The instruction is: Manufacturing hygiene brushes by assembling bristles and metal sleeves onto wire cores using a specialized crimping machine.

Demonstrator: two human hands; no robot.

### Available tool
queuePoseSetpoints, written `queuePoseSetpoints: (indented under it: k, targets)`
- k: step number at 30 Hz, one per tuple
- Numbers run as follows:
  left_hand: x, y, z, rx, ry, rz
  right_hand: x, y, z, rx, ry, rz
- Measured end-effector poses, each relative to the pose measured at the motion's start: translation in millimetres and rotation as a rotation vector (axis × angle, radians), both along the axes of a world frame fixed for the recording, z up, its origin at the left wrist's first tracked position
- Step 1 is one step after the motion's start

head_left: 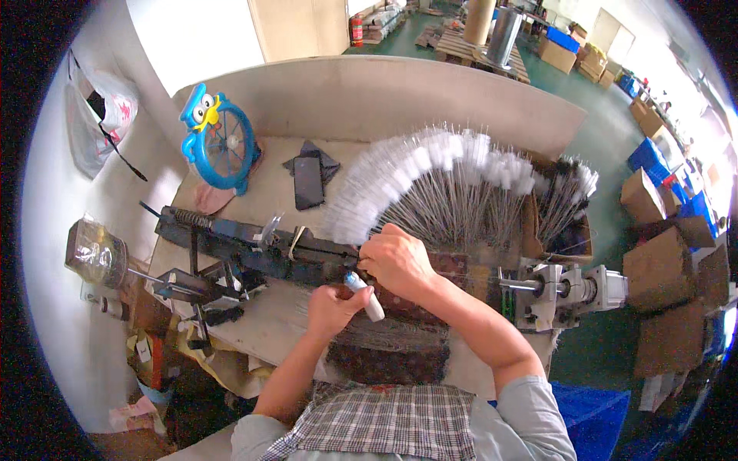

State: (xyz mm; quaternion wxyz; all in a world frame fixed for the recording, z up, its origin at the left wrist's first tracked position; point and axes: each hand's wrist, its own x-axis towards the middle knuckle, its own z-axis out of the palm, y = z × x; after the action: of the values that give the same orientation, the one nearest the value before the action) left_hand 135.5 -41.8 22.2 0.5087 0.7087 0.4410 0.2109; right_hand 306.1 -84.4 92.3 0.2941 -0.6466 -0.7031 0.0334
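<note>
My left hand (332,309) is closed round a small white tube with a light-blue end (367,298), its thumb pressed along the side. Just above it, the fingers of my right hand (398,261) are pinched together by the end of a long dark machine bar (307,257). What those fingers hold is too small or hidden to make out. Beyond my right hand, a wide fan of wire-handled brushes with white bristle heads (430,165) lies on the table. Thin wires (392,336) lie in a bundle near me, below both hands, on a dark mat (384,365).
A motor with a clamped shaft (565,288) is at the table's right end. A box of dark brushes (573,201) stands behind it. A phone (308,183) and a blue cartoon fan (223,144) are at the back left. A low board (369,96) edges the table's far side.
</note>
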Motion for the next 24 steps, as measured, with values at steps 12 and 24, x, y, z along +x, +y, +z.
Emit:
queuePoseSetpoints:
  k: [12, 24]
  targets:
    - [33.2, -35.2, 5.8, -0.503, -0.549, 0.129, 14.9, -73.2, -35.8, -0.043, 0.14, 0.001]
    - [-42.3, 5.4, -12.2, -0.174, -0.088, 0.246, 10.7, -64.0, -54.2, -0.15, 0.073, 0.047]
